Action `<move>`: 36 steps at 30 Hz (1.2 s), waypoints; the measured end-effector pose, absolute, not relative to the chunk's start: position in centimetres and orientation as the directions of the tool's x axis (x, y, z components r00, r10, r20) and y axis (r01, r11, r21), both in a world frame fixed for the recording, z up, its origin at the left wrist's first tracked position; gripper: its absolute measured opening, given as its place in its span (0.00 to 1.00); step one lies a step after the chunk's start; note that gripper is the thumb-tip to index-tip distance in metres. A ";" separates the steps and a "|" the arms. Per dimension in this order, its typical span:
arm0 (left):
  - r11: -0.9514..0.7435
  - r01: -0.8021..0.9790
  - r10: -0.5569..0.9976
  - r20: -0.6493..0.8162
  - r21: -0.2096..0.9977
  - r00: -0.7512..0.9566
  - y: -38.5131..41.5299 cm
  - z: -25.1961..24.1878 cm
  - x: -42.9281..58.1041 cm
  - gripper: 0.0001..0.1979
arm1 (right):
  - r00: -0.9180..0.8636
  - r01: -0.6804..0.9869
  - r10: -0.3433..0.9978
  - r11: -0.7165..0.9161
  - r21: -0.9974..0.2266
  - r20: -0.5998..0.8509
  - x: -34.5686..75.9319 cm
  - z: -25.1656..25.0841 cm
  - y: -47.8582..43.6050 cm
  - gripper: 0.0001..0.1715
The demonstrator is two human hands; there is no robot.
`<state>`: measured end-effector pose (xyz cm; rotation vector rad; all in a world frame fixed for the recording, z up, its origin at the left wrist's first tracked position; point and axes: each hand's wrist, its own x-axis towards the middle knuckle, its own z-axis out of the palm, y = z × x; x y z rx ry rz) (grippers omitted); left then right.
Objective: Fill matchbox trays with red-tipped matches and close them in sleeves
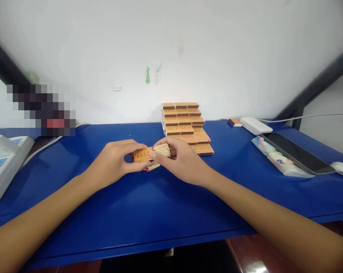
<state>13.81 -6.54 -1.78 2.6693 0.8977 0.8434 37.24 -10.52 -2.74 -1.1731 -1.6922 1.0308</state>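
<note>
Over the blue counter (131,216), the left hand (121,156) pinches the matchbox sleeve (142,155), the right hand (184,160) its tray (163,148) — best kept level; matches (153,167) beneath seem loose.

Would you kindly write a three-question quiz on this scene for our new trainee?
1. What does the left hand hold?
2. Fill in the blank: the right hand has its thumb lying over red-tipped ____.
3. In this view, is the phone to the left or right of the stacked matchboxes?

Key: 1. A partly open matchbox. 2. Matches. 3. Right.
</note>
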 end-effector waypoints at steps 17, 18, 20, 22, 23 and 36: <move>-0.810 0.470 0.584 0.401 0.350 0.706 -6.1 -1.6 13.5 0.19 | -0.372 0.363 0.928 0.176 -0.915 0.031 38.4 -2.5 -9.8 0.15; -0.812 0.469 0.580 0.401 0.347 0.709 -6.1 -1.7 13.4 0.19 | -0.383 0.367 0.923 0.182 -0.912 0.030 38.5 -2.6 -9.7 0.15; -0.820 0.466 0.571 0.405 0.334 0.714 -6.1 -1.7 13.4 0.19 | -0.399 0.374 0.916 0.193 -0.907 0.030 38.7 -2.6 -9.7 0.16; -0.826 0.464 0.563 0.408 0.320 0.719 -6.1 -1.7 13.5 0.18 | -0.412 0.385 0.911 0.193 -0.903 0.019 38.8 -2.5 -9.7 0.16; -0.830 0.460 0.556 0.412 0.315 0.722 -6.1 -1.7 13.5 0.18 | -0.415 0.394 0.910 0.189 -0.899 0.009 38.9 -2.5 -9.7 0.16; -0.824 0.470 0.566 0.408 0.318 0.716 -6.0 -1.8 13.5 0.18 | -0.303 0.385 0.938 0.282 -0.879 0.168 38.4 -2.6 -9.8 0.13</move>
